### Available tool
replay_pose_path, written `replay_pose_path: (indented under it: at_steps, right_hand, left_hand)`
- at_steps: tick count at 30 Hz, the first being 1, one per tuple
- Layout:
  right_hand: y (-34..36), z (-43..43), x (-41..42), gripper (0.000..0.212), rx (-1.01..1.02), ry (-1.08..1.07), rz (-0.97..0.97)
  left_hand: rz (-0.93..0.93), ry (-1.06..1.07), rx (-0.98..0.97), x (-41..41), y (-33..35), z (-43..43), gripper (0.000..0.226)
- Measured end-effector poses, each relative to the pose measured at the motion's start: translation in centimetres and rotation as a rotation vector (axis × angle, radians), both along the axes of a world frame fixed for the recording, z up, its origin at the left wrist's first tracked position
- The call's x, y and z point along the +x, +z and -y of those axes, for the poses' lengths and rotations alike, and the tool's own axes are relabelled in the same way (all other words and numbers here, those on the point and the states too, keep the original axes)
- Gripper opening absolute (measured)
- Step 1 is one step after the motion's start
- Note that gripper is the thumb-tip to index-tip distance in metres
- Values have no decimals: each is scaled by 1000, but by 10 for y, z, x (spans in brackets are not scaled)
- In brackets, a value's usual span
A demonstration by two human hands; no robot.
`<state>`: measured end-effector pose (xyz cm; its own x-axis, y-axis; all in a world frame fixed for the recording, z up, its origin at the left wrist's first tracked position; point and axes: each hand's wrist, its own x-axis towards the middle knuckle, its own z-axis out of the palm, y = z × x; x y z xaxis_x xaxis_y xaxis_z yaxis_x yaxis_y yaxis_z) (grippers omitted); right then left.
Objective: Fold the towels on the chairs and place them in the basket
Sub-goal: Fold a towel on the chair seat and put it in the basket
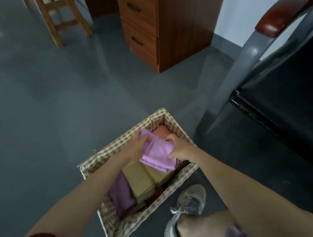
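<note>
1. I watched both hands clench the folded lilac towel (157,156): the left hand (135,148) pinched its left edge and the right hand (179,147) gripped its right side, over the far half of the basket (123,229)
2. I couldn't tell whether it already rested on the pile inside the basket
3. My worry was that an uneven release would let the folds spring open
4. The tan towels (140,181) and the purple towel (120,196) crowded the basket's near half, and a salmon towel (160,132) lay at its far end — a hard push could have rumpled them
</note>
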<state>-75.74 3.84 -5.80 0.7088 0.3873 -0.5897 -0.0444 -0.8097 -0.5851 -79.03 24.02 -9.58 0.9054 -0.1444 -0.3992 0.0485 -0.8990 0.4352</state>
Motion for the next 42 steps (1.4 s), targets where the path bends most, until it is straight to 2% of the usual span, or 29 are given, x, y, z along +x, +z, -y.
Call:
replay_pose_path:
  at_steps: [3, 6, 9, 12, 14, 19, 21, 24, 26, 28, 29, 31, 32, 35, 38, 40, 42]
  right_hand:
    - [-18, -7, -10, 75, -29, -11, -43]
    - [-29, -21, -19, 82, -74, 149, -66]
    - [-36, -40, -30, 88, -93, 305, -38]
    - [-45, -62, -43, 80, -58, 414, -33]
    - [-55, -75, -55, 76, -60, 468, -24]
    - [-78, -83, -73, 76, -131, 462, 30]
    - [-81, -79, -75, 76, -153, 470, 44]
    - [-79, -77, -77, 71, -224, 506, 171]
    - [-75, -79, -79, 61, -323, 580, 330]
    - [-73, -82, -80, 48, -366, 664, 497]
    - [-74, -83, -81, 41, -354, 702, 557]
    - [-78, -81, -83, 34, -331, 792, 601]
    - [-81, -78, -84, 35, -350, 830, 583]
    - [-84, -71, -85, 41, -493, 873, 460]
    - [-78, -67, -84, 42, -515, 876, 380]
    - [-63, -62, -79, 41, -479, 847, 375]
    - [-38, -51, -72, 40, -468, 796, 397]
  left_hand:
    - [-1, -59, 152, 1, -11, 7, 67]
    - [22, -153, 214, -8, -19, -4, 65]
    - [9, -160, 216, -28, -25, -27, 57]
    - [-5, -134, 261, -50, -28, -46, 44]
    - [-33, -119, 309, -59, -33, -54, 44]
    - [-61, -87, 350, -67, -47, -48, 43]
    - [-9, -80, 325, -67, -51, -40, 36]
    - [113, -36, 286, -65, -58, -31, 46]
    - [130, 194, 193, -65, -64, -28, 53]
    - [256, 252, 226, -67, -76, -29, 55]
    - [274, 182, 348, -69, -79, -28, 51]
    - [124, 162, 435, -73, -82, -21, 44]
    - [35, 186, 374, -74, -86, -18, 47]
    - [-218, 203, 157, -76, -81, -19, 70]
    - [-399, 165, 145, -73, -64, -15, 93]
    - [-437, 97, 255, -67, -45, -3, 89]
    - [-385, 37, 328, -59, -22, 16, 67]
